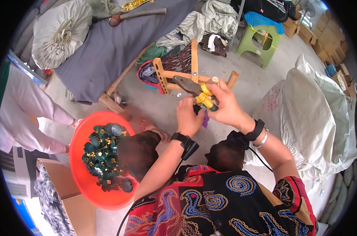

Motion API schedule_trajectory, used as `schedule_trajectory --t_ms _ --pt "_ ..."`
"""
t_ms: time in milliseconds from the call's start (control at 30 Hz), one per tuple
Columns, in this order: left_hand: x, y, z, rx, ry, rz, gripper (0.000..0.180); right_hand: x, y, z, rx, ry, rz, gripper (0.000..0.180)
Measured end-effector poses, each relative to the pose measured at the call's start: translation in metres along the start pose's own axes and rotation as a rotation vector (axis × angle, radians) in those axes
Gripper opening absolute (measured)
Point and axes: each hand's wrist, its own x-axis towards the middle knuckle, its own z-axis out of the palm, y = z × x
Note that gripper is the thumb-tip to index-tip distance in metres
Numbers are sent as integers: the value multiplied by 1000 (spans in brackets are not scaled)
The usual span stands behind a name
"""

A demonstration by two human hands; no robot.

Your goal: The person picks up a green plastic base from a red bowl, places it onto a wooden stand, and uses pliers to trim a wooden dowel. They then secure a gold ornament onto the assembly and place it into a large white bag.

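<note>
My right hand [229,104] is closed round a pair of pliers [187,85] with dark metal jaws and yellow grips. The jaws point up and to the left. Close beside it, my left hand [188,118] has its fingers pinched together just below the tool, at a small dark item that they mostly cover. A scrap of purple material [205,118] shows between the hands. At my left, an orange-red basin [78,173] holds many dark green round pieces [103,157] with gold-coloured bits among them.
Ahead stands a wooden frame [178,74]. A grey cloth-covered surface [119,47] with a hammer [143,15] lies at far left, a green stool [259,45] at far right. Big white sacks [308,114] crowd my right. Another person's legs [40,102] and a cardboard box [74,204] are at left.
</note>
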Motion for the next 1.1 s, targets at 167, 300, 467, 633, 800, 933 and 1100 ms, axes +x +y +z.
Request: schedule_trajectory --t_ms 167,300,467,633,800,933,1100 --pt "12 -19 23 -104 27 36 11 5 -12 -7 68 -131 12 51" --pt "10 -21 21 -95 92 59 22 18 -51 -68 -87 32 31 56" --pt "14 -8 15 -62 164 141 17 16 -51 -90 -390 260 -150 53" --pt "10 -5 6 24 19 44 19 5 -35 -74 -315 -197 230 52" --pt "17 -12 11 35 21 81 16 14 -22 -32 55 20 -48 53" --pt "18 -13 13 46 -45 31 19 9 -4 -14 66 -77 92 51" --pt "56 12 -28 -233 133 -185 31 0 19 -57 26 434 194 47"
